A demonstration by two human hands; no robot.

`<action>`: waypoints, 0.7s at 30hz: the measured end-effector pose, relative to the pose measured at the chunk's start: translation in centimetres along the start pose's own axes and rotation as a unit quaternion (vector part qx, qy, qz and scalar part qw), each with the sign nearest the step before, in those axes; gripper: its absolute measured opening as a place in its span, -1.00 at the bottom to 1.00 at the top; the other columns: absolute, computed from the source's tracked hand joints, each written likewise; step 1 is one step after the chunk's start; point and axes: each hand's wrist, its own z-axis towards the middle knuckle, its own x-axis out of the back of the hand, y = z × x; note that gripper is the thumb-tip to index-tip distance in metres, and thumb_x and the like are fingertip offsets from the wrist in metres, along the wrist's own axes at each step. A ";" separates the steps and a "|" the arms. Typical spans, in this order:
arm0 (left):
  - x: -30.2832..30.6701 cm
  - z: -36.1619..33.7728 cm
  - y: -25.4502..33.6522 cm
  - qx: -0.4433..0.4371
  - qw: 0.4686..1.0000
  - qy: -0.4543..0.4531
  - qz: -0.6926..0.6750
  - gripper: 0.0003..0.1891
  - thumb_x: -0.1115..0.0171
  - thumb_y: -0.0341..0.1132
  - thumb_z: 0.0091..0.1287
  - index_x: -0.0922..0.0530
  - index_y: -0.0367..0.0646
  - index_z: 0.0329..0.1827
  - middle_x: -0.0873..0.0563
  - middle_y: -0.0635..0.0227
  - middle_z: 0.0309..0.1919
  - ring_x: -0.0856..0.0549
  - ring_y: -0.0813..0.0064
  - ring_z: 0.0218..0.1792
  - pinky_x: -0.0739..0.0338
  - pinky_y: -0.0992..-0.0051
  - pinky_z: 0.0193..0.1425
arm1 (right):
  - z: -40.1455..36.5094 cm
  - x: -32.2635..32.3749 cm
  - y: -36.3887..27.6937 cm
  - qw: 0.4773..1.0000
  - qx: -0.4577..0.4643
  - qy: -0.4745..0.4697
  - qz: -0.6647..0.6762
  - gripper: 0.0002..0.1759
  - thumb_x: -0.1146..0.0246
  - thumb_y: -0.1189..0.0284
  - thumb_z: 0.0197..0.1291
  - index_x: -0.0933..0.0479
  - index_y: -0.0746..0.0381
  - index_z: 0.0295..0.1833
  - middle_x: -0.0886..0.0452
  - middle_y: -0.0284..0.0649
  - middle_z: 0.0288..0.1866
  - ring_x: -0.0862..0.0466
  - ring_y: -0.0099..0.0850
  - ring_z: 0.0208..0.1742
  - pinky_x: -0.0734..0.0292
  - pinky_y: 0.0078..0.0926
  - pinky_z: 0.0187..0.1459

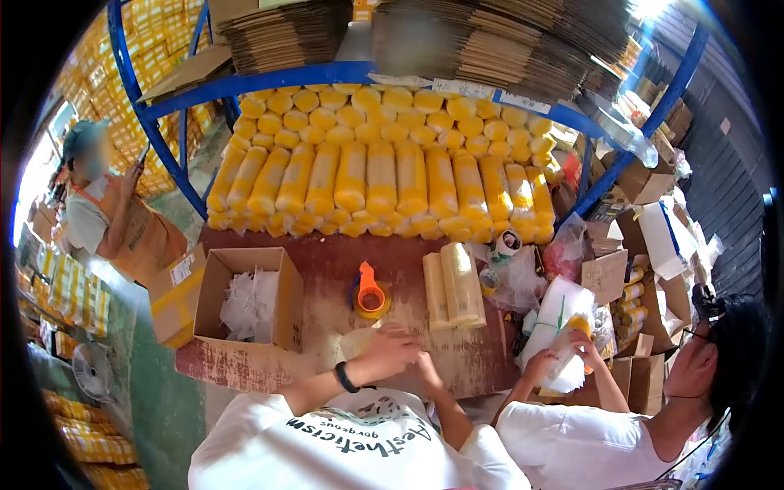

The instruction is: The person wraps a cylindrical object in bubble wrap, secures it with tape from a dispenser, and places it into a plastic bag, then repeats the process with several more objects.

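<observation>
My left hand (387,353), with a black band at its wrist, is curled above the table beside a pale translucent piece (356,341); what its fingers hold is hidden. Close to its right, my right hand (423,372) has its fingers bent together, their contents too small to tell. Just beyond the hands, an orange tape dispenser (371,298) rests on a yellow roll. Rolls in clear wrap (453,286) lie farther right. On the left stands an open cardboard box (282,306) with white plastic bags (249,302) inside.
Yellow-wrapped rolls (351,178) are stacked along the table's (245,367) back, under a blue shelf frame (286,77) holding flat cardboard. At right a co-worker (588,433) handles white wrap (559,327); another person (122,216) stands at left.
</observation>
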 end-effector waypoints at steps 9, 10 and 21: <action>1.1 -12.2 -6.4 0.289 0.935 0.167 -0.117 -0.95 -0.32 -0.40 0.08 -0.66 -0.15 -0.42 -0.68 0.30 -0.49 -0.66 0.29 -0.37 -0.53 0.39 -0.25 | 0.5 10.0 -8.5 0.982 0.118 0.076 -0.126 -0.87 -0.33 0.42 -0.01 -0.56 0.18 -0.33 -0.57 -0.24 -0.36 -0.57 -0.26 -0.26 -0.42 -0.33 -0.18; -0.5 -13.7 -6.7 0.334 0.911 0.169 -0.172 -0.94 -0.33 -0.39 0.09 -0.66 -0.17 -0.41 -0.68 0.28 -0.49 -0.66 0.31 -0.39 -0.53 0.40 -0.26 | 0.7 9.9 -8.6 0.980 0.117 0.060 -0.152 -0.87 -0.32 0.41 0.00 -0.56 0.18 -0.31 -0.57 -0.24 -0.36 -0.57 -0.25 -0.24 -0.43 -0.32 -0.17; -7.2 -17.3 -10.1 0.321 0.941 0.057 0.087 -0.63 -0.28 -0.19 0.17 -0.55 -0.21 -0.02 -0.67 0.20 -0.29 -0.67 0.21 -0.17 -0.50 0.26 -0.02 | 0.3 6.8 -7.2 0.992 -0.007 -0.069 -0.103 -0.84 -0.17 0.30 0.21 -0.54 0.13 -0.20 -0.60 -0.14 -0.36 -0.62 -0.14 -0.27 -0.52 -0.23 -0.28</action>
